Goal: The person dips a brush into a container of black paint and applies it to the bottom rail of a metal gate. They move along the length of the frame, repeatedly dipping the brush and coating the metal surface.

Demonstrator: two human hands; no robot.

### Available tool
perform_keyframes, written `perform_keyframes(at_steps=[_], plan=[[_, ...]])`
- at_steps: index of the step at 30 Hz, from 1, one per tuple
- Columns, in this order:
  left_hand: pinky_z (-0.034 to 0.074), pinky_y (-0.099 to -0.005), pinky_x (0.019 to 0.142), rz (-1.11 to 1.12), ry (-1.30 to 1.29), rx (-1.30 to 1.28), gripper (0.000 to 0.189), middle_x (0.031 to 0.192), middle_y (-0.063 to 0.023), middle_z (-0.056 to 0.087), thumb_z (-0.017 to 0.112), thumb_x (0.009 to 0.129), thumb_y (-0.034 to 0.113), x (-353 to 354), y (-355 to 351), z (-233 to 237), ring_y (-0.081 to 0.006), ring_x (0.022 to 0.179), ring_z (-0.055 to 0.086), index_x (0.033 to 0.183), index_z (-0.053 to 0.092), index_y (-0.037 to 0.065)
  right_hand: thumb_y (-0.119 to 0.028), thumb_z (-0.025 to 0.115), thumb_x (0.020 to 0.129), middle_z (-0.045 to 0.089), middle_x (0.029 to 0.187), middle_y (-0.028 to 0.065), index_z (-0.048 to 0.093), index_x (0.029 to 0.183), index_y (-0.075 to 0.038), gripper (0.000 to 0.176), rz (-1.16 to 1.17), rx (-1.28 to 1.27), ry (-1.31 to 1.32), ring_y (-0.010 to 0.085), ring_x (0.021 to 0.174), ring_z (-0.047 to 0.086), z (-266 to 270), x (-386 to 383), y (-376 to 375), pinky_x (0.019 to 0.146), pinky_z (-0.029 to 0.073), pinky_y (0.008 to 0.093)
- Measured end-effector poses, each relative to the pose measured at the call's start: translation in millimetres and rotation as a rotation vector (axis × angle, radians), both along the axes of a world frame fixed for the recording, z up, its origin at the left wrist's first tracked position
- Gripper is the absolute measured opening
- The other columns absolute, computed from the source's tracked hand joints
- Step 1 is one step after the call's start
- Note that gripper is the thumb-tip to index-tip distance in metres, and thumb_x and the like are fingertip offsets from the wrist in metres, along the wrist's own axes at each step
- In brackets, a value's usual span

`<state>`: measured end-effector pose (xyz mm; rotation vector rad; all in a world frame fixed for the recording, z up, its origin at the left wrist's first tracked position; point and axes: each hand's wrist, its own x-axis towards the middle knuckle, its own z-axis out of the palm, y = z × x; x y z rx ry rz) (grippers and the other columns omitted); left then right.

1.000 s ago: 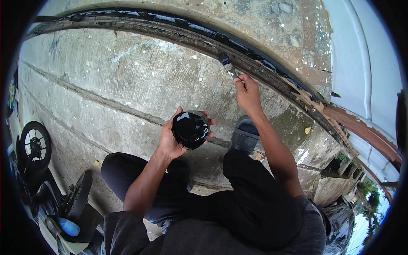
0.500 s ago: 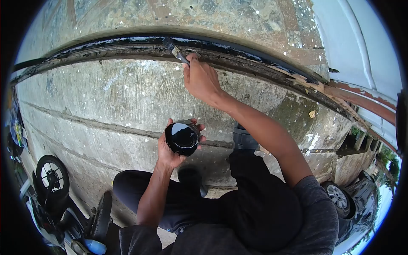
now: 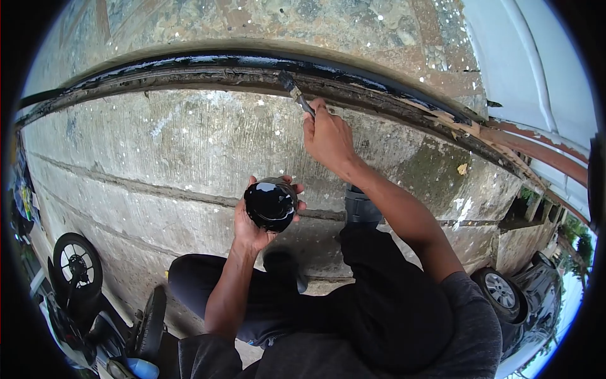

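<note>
My right hand [image 3: 329, 136] grips the handle of a paintbrush [image 3: 295, 91], its dark bristles at the lower side of a long beam [image 3: 379, 95]. Wet black paint glistens along the upper strip of that beam, while its lower part looks brown and rough. In my left hand [image 3: 247, 224] rests a round container of glossy black paint [image 3: 271, 205], held from below with the fingers curled up round its far side. The container sits well below the brush, over the concrete.
Ridged concrete paving [image 3: 189, 145] with pale splashes lies under my arms. Motorcycles [image 3: 82, 278] stand at the lower left, and a dark car [image 3: 530, 297] is at the lower right. A white panel [image 3: 536, 69] rises at the upper right.
My right hand and the paintbrush have moved right along the beam, and the bristles sit slightly lower. My left hand keeps the paint container in about the same place.
</note>
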<state>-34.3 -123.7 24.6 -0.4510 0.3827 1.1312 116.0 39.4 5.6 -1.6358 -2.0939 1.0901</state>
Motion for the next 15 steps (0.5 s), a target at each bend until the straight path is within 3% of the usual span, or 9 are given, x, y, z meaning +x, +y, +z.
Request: perform_keyframes(at_steps=[3,6,9,15], plan=[[0.061,-0.0467,0.079,-0.048,-0.001,-0.007,0.071,0.127,-0.0264,0.055,0.035,0.099,0.059,9.6,5.0,-2.5,-0.0416,0.103,0.064,0.132,0.046,-0.002,-0.014,0.05,0.095,0.06,0.061,0.0176,0.054,0.102,0.003,0.019,-0.024,-0.085,0.024,0.0332,0.052,0.062,7.4,41.9,-27.3,0.051,0.045,0.0452],[0.061,-0.0469,0.079,-0.105,0.019,-0.011,0.071,0.128,-0.0265,0.054,0.035,0.099,0.058,21.5,9.7,-2.4,-0.0419,0.103,0.063,0.133,0.046,-0.003,-0.015,0.053,0.095,0.053,0.058,0.0088,0.059,0.093,0.0,0.017,-0.234,-0.293,0.276,0.0173,0.049,0.051,14.6,81.7,-38.1,0.05,0.039,0.036],[0.061,-0.0468,0.079,-0.145,0.007,-0.019,0.071,0.129,-0.0264,0.053,0.035,0.099,0.058,36.4,21.1,7.3,-0.0419,0.104,0.063,0.133,0.046,-0.003,-0.015,0.056,0.095,0.046,0.059,0.0034,0.06,0.086,0.0,0.018,-0.468,-0.417,0.453,0.0085,0.054,0.041,34.2,117.0,-36.6,0.051,0.034,0.0301],[0.06,-0.0485,0.082,-0.21,0.064,-0.003,0.071,0.129,-0.0258,0.053,0.034,0.099,0.058,44.0,44.7,45.9,-0.0411,0.106,0.063,0.134,0.045,-0.002,-0.014,0.055,0.095,0.047,0.061,0.0004,0.059,0.088,0.0,0.016,-0.313,-0.268,0.223,0.0082,0.055,0.039,51.6,164.7,-29.6,0.051,0.034,0.0292]])
